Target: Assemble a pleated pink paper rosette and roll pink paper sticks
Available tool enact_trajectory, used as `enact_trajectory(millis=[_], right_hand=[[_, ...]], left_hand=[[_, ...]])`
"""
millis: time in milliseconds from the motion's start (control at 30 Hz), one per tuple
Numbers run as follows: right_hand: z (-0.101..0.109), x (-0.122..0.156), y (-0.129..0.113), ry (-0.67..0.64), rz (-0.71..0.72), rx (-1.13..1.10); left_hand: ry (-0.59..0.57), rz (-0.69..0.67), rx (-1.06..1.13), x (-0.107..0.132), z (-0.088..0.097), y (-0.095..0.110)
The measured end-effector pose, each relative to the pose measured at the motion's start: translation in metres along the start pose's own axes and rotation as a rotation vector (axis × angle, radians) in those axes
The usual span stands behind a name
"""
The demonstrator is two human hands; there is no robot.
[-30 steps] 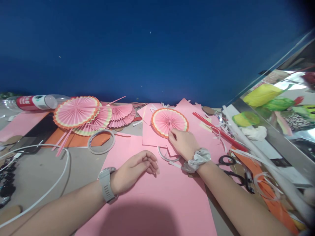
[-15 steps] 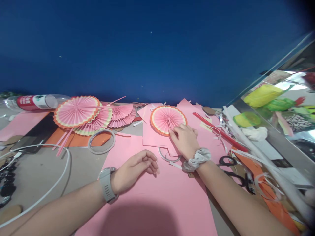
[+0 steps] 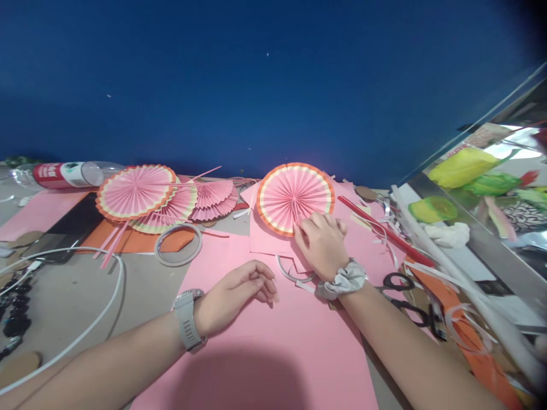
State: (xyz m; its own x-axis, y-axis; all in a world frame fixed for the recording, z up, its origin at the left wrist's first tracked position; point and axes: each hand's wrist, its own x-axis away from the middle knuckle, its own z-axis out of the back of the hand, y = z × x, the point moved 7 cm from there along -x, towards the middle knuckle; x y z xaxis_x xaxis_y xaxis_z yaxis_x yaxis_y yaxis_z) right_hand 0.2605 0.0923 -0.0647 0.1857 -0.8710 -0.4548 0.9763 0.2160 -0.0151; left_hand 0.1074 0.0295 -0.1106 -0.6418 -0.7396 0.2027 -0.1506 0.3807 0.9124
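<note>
My right hand [image 3: 321, 242], a grey scrunchie at its wrist, pinches the lower edge of a round pleated paper fan [image 3: 294, 196]. The fan is pink with a cream band and an orange rim, and it is tilted up from the paper beneath, facing me. Its pinched edge is partly hidden by my fingers. My left hand [image 3: 239, 293], with a grey watch on its wrist, rests empty on a large pink paper sheet [image 3: 316, 347], fingers loosely curled and open. Between the hands lies a roll of tape [image 3: 294, 273], partly covered by paper.
More pleated fans [image 3: 137, 193] are stacked at the left, near a plastic bottle [image 3: 64, 175], a black phone [image 3: 66, 230] and another tape roll [image 3: 178, 245]. Black-handled scissors [image 3: 399, 281], red strips [image 3: 384, 230] and orange paper lie right. A blue partition [image 3: 265, 85] stands behind.
The round fan's far side has risen and it now looks larger and more upright. My right hand keeps its pinch on the lower edge; my left hand has hardly moved.
</note>
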Motion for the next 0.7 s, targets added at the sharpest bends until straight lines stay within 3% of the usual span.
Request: enact_trajectory(millis=[267,567,633,700], right_hand=[[0.016,0.005,-0.015,0.135,0.267,-0.174],[0.035,0.010,-0.005,0.282,0.268,-0.371],[0.044,0.007,-0.012,0.258,0.329,-0.369],[0.049,0.002,-0.027,0.110,0.463,-0.294]], left_hand=[[0.002,-0.007,-0.009,0.000,0.000,0.001],[0.038,0.008,0.051,-0.001,0.002,0.000],[0.067,0.022,0.097,-0.001,0.005,-0.002],[0.088,0.029,0.111,0.000,0.007,-0.003]])
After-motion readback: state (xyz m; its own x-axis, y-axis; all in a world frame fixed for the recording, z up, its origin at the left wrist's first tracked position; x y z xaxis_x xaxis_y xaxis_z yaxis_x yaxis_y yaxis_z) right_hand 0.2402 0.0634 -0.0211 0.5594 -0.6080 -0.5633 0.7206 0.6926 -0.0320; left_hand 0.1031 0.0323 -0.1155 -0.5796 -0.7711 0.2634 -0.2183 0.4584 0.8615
